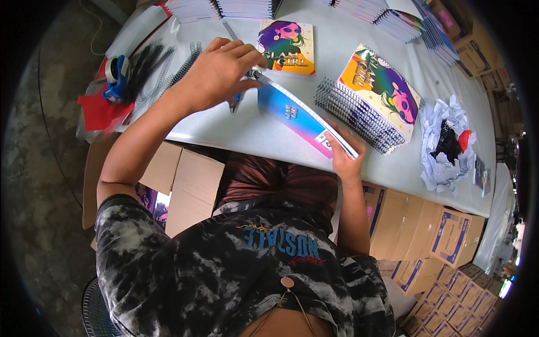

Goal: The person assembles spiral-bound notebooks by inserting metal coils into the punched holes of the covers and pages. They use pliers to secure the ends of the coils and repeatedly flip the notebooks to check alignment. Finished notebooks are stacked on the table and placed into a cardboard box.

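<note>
Pale grey, the worktop (pixel 359 39) runs from the upper left down to the right, its near edge passing just above the person's lap, with cardboard boxes (pixel 449 236) stacked below and beyond that edge; a blue notebook (pixel 297 115) is held tilted over the near part of the surface, one long edge raised. At its upper end the left hand (pixel 222 70) has its grip closed down on the top corner, fingers curled over the edge; at its lower end the right hand (pixel 342 154) pinches the bottom corner, thumb on top, right at the worktop's near edge. Just beside the notebook to the right lies a stack of spiral-bound notebooks (pixel 373 98) with a colourful cover, coils facing the held one; another colourful cover (pixel 286 46) lies flat behind the left hand. Loose black binding coils (pixel 168 70) spread at the left, near a blue tape dispenser (pixel 117 78) and red sheet (pixel 98 111) at the left edge; crumpled white paper (pixel 446 140) sits near the right edge. Bare surface remains between the held notebook and the near edge to the left.
</note>
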A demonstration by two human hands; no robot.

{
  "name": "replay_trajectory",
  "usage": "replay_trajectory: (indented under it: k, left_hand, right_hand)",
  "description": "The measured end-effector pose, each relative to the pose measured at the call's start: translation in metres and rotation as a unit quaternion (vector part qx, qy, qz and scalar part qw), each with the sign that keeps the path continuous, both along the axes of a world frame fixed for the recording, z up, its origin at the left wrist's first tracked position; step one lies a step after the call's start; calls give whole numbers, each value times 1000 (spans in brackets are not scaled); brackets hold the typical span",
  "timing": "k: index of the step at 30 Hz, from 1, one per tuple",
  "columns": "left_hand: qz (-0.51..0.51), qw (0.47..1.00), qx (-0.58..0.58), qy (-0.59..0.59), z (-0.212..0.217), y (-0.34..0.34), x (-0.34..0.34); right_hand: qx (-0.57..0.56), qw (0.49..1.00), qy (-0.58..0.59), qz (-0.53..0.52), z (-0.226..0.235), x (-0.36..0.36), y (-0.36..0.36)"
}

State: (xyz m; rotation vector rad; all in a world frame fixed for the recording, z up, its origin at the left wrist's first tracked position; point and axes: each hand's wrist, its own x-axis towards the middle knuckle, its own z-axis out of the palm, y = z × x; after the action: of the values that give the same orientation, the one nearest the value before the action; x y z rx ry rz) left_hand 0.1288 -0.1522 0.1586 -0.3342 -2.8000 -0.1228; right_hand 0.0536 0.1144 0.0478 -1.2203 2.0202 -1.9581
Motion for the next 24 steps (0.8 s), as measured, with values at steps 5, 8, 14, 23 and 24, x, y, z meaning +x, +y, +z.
replay_trajectory:
  k: [5, 8, 14, 23, 24]
  left_hand:
    - [26, 995, -75, -60, 12, 12, -2]
    - [62, 987, -44, 140, -36, 13, 0]
    - [-39, 927, -152, 340, -91, 1, 5]
    - [-20, 948, -63, 311, -117, 4, 14]
    - [34, 924, -48, 378, -120, -15, 0]
  right_hand:
    - [-26, 997, 76, -13, -9, 3, 2]
    - [-36, 995, 86, -31, -3, 10, 0]
    - [-45, 991, 116, -51, -14, 17, 4]
    - [-90, 983, 158, -12, -10, 23, 2]
    - [-83, 986, 143, 8, -6, 28, 0]
